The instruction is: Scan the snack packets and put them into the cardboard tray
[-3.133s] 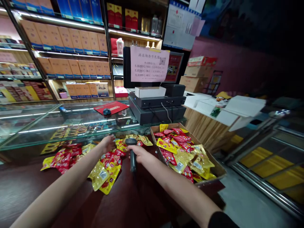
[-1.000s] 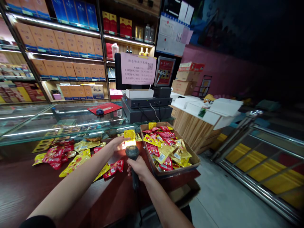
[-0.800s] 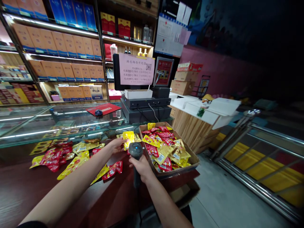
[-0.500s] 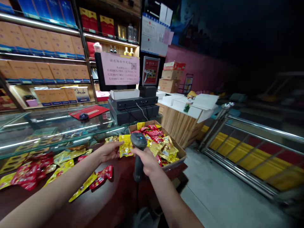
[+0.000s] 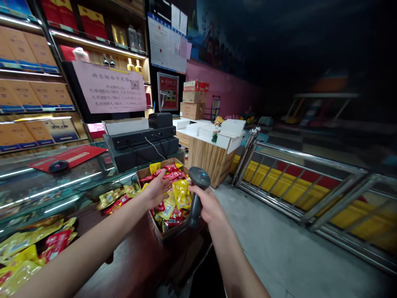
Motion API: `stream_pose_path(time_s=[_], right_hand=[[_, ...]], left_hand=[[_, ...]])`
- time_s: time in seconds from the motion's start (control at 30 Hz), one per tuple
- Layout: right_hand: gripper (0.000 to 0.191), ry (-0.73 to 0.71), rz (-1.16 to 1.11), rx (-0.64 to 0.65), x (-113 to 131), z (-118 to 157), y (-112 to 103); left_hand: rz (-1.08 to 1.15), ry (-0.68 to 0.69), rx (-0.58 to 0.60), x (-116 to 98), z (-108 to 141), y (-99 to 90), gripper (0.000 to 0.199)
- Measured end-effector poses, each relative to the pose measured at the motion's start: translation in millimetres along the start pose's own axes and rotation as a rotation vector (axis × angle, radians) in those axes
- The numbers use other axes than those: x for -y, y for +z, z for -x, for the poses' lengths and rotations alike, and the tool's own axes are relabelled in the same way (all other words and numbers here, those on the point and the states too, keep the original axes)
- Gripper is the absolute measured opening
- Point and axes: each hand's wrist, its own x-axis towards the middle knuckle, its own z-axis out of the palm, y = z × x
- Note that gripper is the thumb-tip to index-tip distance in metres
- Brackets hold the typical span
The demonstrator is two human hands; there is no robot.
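Observation:
My right hand (image 5: pixel 209 203) is closed around the grip of a black handheld barcode scanner (image 5: pixel 197 192), with its head tilted up. My left hand (image 5: pixel 156 189) hangs open over a shallow cardboard box (image 5: pixel 145 171) heaped with red and yellow snack packets. A yellow packet (image 5: pixel 181 194) lies on top of the heap, just right of my left fingers and beside the scanner. More loose packets (image 5: pixel 27 256) are spread on the dark wooden counter (image 5: pixel 136 265) at lower left, beneath my left forearm.
Behind the box stands a black cash register unit (image 5: pixel 142 142), and a glass display counter (image 5: pixel 62 186) holds a red mat with a mouse. A wooden counter with white boxes stands beyond, with a metal railing (image 5: pixel 297 178) at right above a concrete floor.
The yellow packet has gone from between my hands to the top of the box. My left hand is now over the box, and the view has swung right.

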Motion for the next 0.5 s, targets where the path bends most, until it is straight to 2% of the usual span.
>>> stream_pose_path(time_s=[0.1,0.2,0.33,0.5], right_hand=[[0.027,-0.014,-0.005,0.015,-5,-1,-4],[0.029,0.010,0.006,0.084,-16,8,9],[0.029,0.032,0.058,0.271,-41,30,49],[0.023,0.190,0.119,0.445,-93,50,104]], left_hand=[[0.004,-0.002,-0.093,0,1,-6.3,0.062],[0.059,0.032,-0.073,-3,25,-30.8,0.064],[0.103,0.093,-0.070,1,75,-81.4,0.065],[0.060,0.128,-0.269,23,132,-155.2,0.065]])
